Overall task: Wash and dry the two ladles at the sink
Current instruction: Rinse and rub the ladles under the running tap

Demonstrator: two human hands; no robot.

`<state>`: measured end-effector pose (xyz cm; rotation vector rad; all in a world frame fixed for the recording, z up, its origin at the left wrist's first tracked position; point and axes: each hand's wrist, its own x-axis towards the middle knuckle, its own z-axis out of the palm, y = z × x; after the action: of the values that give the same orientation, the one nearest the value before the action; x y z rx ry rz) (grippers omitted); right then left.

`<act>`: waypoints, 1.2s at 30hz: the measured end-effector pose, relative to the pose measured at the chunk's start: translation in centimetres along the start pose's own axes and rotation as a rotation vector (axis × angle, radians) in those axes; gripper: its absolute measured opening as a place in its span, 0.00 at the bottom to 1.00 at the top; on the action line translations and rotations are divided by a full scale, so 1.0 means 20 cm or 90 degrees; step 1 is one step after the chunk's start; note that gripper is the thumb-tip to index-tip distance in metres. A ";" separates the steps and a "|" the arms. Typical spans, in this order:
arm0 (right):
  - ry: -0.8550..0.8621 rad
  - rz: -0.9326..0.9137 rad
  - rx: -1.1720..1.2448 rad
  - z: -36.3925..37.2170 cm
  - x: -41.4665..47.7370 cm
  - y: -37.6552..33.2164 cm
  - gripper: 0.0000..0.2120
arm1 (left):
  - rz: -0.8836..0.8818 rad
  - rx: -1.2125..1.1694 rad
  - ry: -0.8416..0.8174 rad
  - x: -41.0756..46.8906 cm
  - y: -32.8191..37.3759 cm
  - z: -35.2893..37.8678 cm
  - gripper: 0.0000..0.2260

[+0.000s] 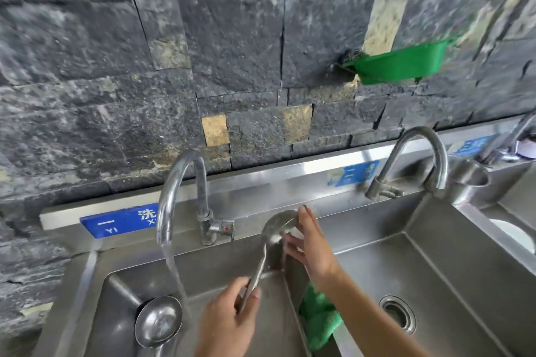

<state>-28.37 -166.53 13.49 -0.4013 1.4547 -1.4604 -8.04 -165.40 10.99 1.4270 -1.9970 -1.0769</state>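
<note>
At frame centre, the left hand (pixel 232 316) pinches one ladle (pixel 271 243) by its handle, raised above the divider between basins; the right hand (pixel 309 243), fingers spread, rubs its bowl. The second ladle (pixel 158 320) lies lower left in the sink (pixel 452 278), beside the running water (pixel 177 272).

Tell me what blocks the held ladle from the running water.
Nothing visible. The ladle in the left hand is right of the stream, with open basin between; the right hand is beyond it.

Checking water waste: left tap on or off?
On. A stream falls from the left tap spout into the left basin, beside the lying ladle.
</note>
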 end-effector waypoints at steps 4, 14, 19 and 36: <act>-0.028 -0.004 -0.166 -0.18 -0.15 -0.07 0.22 | -0.086 -0.154 -0.070 0.09 0.21 0.12 0.05; -0.110 0.110 -0.325 -0.57 -0.50 -0.03 0.06 | -0.218 -0.312 -0.137 0.25 0.48 0.74 0.15; -0.052 0.162 -0.442 -0.88 -0.48 -0.05 0.08 | -0.330 -0.373 -0.227 0.27 0.55 1.11 0.13; -0.160 0.308 -0.475 -1.61 0.02 0.34 0.12 | -0.528 -0.407 -0.250 0.38 0.39 1.93 0.01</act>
<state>-51.52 -147.42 0.12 -0.6037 1.7008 -0.4343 -43.77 -158.54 -5.99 1.7615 -1.0117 -2.2309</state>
